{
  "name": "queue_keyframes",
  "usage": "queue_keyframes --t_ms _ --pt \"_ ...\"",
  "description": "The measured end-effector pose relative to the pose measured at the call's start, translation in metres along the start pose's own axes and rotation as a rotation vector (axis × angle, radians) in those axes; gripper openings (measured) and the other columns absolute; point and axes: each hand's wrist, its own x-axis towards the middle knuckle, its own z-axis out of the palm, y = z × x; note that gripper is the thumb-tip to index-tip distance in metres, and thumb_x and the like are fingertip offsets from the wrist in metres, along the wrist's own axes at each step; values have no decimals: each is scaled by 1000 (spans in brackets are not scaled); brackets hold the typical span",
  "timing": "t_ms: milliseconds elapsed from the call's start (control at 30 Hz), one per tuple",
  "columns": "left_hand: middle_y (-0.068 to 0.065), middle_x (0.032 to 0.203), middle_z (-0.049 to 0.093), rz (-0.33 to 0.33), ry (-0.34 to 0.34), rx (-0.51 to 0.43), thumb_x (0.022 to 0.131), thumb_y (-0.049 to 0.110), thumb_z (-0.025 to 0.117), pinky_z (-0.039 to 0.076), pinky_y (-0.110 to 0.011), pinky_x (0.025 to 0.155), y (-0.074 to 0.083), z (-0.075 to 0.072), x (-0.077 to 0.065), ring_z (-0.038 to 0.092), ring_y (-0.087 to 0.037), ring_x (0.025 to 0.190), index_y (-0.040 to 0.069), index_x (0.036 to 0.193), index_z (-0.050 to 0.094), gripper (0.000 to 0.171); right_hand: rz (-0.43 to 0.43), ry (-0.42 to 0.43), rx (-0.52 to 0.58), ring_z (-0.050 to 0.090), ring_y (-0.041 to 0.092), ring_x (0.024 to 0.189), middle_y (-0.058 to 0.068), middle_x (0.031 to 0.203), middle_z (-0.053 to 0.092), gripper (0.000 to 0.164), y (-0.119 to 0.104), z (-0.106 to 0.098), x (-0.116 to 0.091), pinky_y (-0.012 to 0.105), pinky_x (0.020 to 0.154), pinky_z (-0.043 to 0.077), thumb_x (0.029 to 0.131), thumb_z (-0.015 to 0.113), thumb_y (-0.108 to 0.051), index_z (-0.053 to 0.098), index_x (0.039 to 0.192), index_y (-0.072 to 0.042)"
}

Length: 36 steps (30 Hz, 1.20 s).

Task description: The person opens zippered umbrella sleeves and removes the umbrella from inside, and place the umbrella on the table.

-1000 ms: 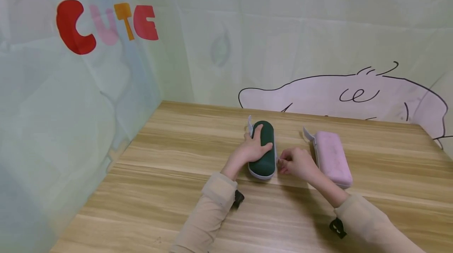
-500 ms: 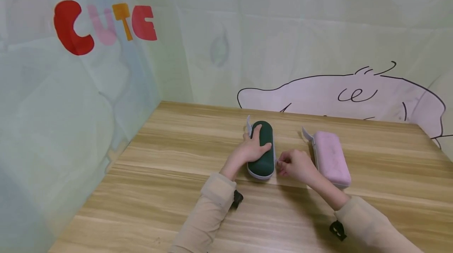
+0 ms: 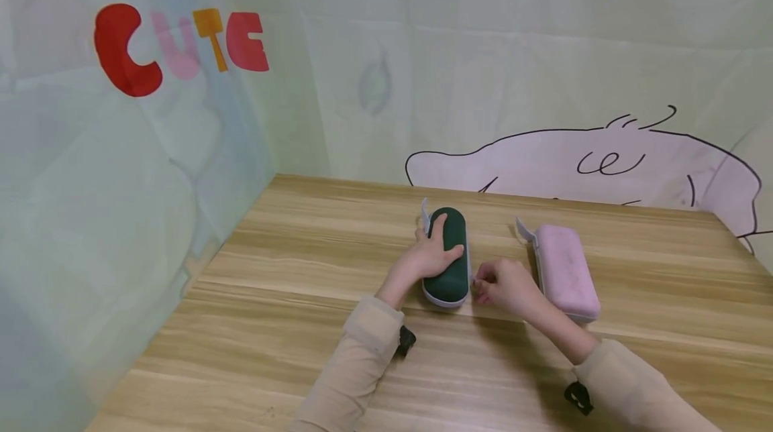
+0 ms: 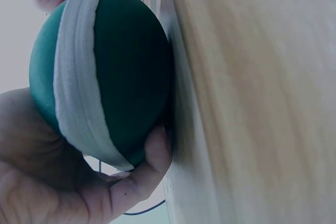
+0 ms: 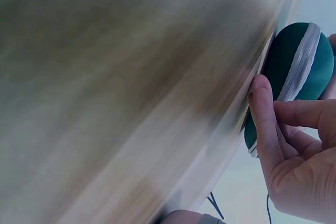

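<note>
A dark green, pill-shaped zippered case (image 3: 453, 281) with a pale grey zipper band lies on the wooden table. My left hand (image 3: 427, 257) holds it from above and the left, fingers spread over its top. In the left wrist view, that hand's fingers (image 4: 152, 156) wrap round the side of the case, low near the table. Beside the case's right edge, my right hand (image 3: 507, 283) pinches the small zipper pull (image 3: 473, 277) between thumb and fingers. The right wrist view shows the pinching fingertips (image 5: 261, 85) right at the zipper band; they mostly hide the pull.
To the right of my right hand lies a pink rectangular zippered case (image 3: 566, 271) with a light strap (image 3: 525, 229) sticking up at its far left. A similar pale strap (image 3: 425, 214) stands at the green case's far left. Printed cloth (image 3: 338, 83) hangs behind the table (image 3: 290, 284).
</note>
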Motion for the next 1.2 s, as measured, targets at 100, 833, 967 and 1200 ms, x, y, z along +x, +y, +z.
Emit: queue_keyframes --t_ms 100,833,967,1200 --pt "-31 157 10 -6 1 0 97 48 46 47 -52 96 0 0 0 53 -44 120 28 155 2 75 2 -4 1 64 8 58 4 68 70 14 -1 0 -2 23 56 49 89 61 -3 68 77 -3" --pt "-32 152 19 -32 38 1 97 48 46 49 -47 90 2 4 -2 61 -37 98 25 155 1 77 -16 -12 62 68 11 59 6 71 72 13 0 2 -14 21 57 53 87 60 1 67 76 -3" --pt "-32 153 17 -41 47 -2 97 48 46 48 -48 93 3 5 -4 60 -39 105 26 155 0 77 -21 -9 81 68 11 59 8 72 72 13 1 3 -15 21 56 54 87 60 2 67 76 -1" --pt "-31 155 13 -74 66 -32 98 47 45 43 -53 101 6 7 -5 50 -45 122 27 155 1 75 -17 -11 81 67 11 59 7 71 71 14 2 2 -17 20 55 53 88 61 -1 68 76 -2"
